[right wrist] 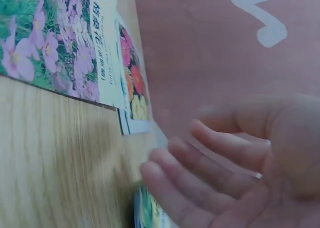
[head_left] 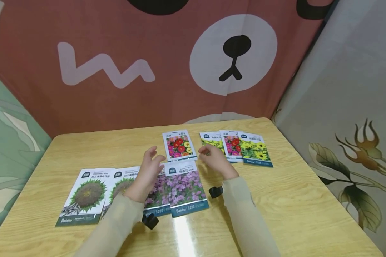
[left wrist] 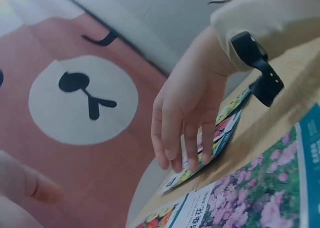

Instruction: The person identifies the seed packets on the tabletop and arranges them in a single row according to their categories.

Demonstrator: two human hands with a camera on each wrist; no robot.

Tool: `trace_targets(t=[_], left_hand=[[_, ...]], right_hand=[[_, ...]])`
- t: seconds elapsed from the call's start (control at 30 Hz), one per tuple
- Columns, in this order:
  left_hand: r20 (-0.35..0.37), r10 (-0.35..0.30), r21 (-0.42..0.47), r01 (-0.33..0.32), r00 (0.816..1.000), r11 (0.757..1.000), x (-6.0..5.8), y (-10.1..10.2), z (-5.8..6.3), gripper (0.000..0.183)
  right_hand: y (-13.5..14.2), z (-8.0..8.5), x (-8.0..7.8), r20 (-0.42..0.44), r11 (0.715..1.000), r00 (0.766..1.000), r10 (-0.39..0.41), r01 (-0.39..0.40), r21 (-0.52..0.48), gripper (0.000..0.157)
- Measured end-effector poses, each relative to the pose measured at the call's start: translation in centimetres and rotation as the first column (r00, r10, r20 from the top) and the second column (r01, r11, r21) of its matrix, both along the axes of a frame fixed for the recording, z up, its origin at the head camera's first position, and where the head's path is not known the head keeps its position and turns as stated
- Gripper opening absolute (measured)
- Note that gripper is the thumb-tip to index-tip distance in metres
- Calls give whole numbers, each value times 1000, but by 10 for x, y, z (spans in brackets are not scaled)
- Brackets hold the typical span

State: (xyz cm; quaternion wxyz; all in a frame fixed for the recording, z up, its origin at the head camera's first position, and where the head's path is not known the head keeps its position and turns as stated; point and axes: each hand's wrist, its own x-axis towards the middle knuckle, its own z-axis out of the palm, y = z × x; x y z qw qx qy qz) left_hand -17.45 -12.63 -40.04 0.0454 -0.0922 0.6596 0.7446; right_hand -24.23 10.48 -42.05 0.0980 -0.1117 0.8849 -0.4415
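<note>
Seed packets with flower pictures lie on the table. My left hand (head_left: 147, 174), fingers loosely bent and holding nothing, hovers over the left purple-flower packet (head_left: 157, 196). Beside that lies another purple-flower packet (head_left: 187, 187), overlapping it. My right hand (head_left: 217, 161) also holds nothing; its fingers hang relaxed in the right wrist view, near the left yellow-flower packet (head_left: 209, 137). Between the hands, farther back, is a red-and-pink flower packet (head_left: 179, 145), its lower edge meeting the purple one. A second red-flower packet (head_left: 232, 144) sits between two yellow-flower packets, the right one (head_left: 256, 150) fully showing.
Two sunflower-head packets (head_left: 83, 196) overlap at the left, the second (head_left: 117, 185) partly hidden by my left forearm. The wooden table (head_left: 292, 214) ends at a bear-patterned cloth (head_left: 167, 103) behind it. A flower-patterned cloth (head_left: 350, 107) hangs along the right.
</note>
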Motion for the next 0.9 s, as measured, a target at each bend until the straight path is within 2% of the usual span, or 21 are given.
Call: trace_targets(t=[0.1,0.17,0.27,0.37,0.47,0.63,0.9], left_hand=[[45,63,125,-68,997,990,-10,-3,2,74],[69,86,184,-97,994,978,-16,-5,2,76],[108,79,249,-104,991,963,-25,-7,3,77],[140,52,263,-88,989,961,-31,-7,3,76],[168,35,259,-78,985,963,-38,-8,1,76],[195,5,236,-52,981,970,-48,-8,-7,74],[215,-35,199,-9,976,980,-59,-3,-17,71]], right_hand=[[-3,0,-10,-19,998,999,-42,41,-51,29],[-4,0,-16,14,994,998,-53,54,-94,34],[-7,0,-26,93,988,994,-62,74,-136,40],[-12,1,-35,176,983,983,-57,86,-162,45],[-19,3,-43,214,985,975,-54,87,-146,47],[-31,6,-49,219,992,974,-61,83,-93,48],[-40,-2,-59,214,998,975,-59,64,-16,47]])
